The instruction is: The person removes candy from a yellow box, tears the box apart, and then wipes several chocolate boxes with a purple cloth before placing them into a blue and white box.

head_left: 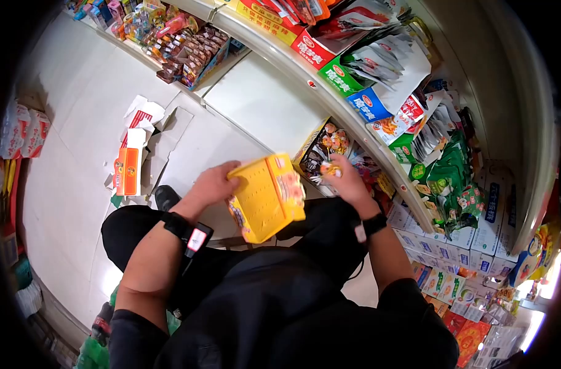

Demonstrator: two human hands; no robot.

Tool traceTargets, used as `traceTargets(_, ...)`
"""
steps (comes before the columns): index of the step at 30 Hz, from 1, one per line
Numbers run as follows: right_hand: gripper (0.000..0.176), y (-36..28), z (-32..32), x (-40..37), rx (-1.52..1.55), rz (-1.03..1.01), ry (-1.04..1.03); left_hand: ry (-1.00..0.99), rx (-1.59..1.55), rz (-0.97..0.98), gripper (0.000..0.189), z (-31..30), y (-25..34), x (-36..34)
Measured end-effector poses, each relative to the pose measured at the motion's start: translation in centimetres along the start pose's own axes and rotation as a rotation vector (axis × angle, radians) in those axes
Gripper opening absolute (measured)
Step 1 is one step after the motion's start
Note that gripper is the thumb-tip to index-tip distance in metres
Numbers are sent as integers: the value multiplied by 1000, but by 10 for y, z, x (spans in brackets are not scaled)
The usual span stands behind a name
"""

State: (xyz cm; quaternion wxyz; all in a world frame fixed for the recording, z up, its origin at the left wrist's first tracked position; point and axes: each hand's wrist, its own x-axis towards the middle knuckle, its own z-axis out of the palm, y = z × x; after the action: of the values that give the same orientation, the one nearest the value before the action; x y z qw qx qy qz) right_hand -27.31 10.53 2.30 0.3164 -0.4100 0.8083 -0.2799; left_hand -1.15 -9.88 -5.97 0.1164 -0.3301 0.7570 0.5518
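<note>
My left hand [214,184] grips the left rim of a yellow cardboard display box [259,200], tilted over my lap. Rows of small holes run across its bare inner floor, and a printed flap stands on its right side. My right hand [349,184] is closed around a few wrapped lollipops [330,169], whose white sticks poke out to the left. Just beyond that hand, a dark-and-yellow box [310,147] on the low shelf holds round wrapped sweets [334,139]. The right fingertips are partly hidden by the lollipops.
A curved shelf edge [366,132] with snack-packet boxes [339,77] overhangs the right side. Torn cartons [130,169] lie on the floor [65,154] at left, near my shoe [167,198]. Chocolate-coloured packets [194,55] fill a box farther along the low shelf [256,92].
</note>
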Motion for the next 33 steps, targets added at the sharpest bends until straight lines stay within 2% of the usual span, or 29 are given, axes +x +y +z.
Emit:
traceTargets(1,40,38,-1,11,84,174,45,100,-42,100,49,-2,-13,5)
traceTargets(3,47,112,-10,33,-114,75,216,183,-231,76,52,-6,-21,6)
traceTargets(4,47,143,-16,47,-107,78,213,181,-226,69,52,-5,-25,7)
traceTargets(5,48,170,-23,62,-83,156,156,198,-364,43,51,-5,-30,9)
traceTargets(6,48,183,-26,75,-61,230,98,218,-501,17,50,-5,-32,11)
traceTargets(7,48,179,-28,85,-54,227,93,224,-497,11,50,-8,-28,9)
traceTargets(9,46,175,-32,105,114,449,-53,163,-739,-14,49,-12,-19,2)
traceTargets(10,49,175,-31,116,157,503,-92,176,-735,-23,49,-12,-16,1)
traceTargets(11,54,174,-28,126,111,569,-51,173,-756,-30,49,-13,-14,0)
traceTargets(13,62,217,-21,142,-127,341,59,179,-770,-49,50,-15,-9,-4)
traceTargets(14,62,218,-19,143,-118,338,50,170,-801,-51,50,-17,-6,-7)
traceTargets(16,67,213,-18,136,-341,293,166,161,-825,-75,49,-21,3,-9)
traceTargets(17,57,211,-16,132,-352,233,249,162,-822,-83,49,-20,1,-7)
traceTargets(19,51,197,-11,119,-432,-58,415,143,-824,-45,50,-21,-1,-2)
traceTargets(20,51,185,-10,114,-431,-62,413,126,-842,-36,49,-22,2,-4)
traceTargets(22,40,133,-5,98,-131,170,191,143,-839,-15,51,-18,2,-1)
traceTargets(23,30,92,-1,81,-104,-33,236,154,-833,5,54,-16,2,-1)
traceTargets(25,27,54,16,58,86,-113,219,151,-806,9,53,-18,6,-6)
traceTargets(27,24,7,31,30,87,-225,345,162,-816,57,53,-16,4,-9)
traceTargets(29,20,-29,40,7,-195,-507,362,173,-856,52,53,-14,-1,-9)
traceTargets(31,21,-59,52,-9,-258,-578,257,228,-899,110,53,-4,-16,-1)
traceTargets(32,33,-60,60,-8,-229,-594,146,241,-882,126,53,-2,-18,-2)
traceTargets(33,33,-56,69,-6,-227,-618,140,185,-773,198,53,-7,-20,-6)
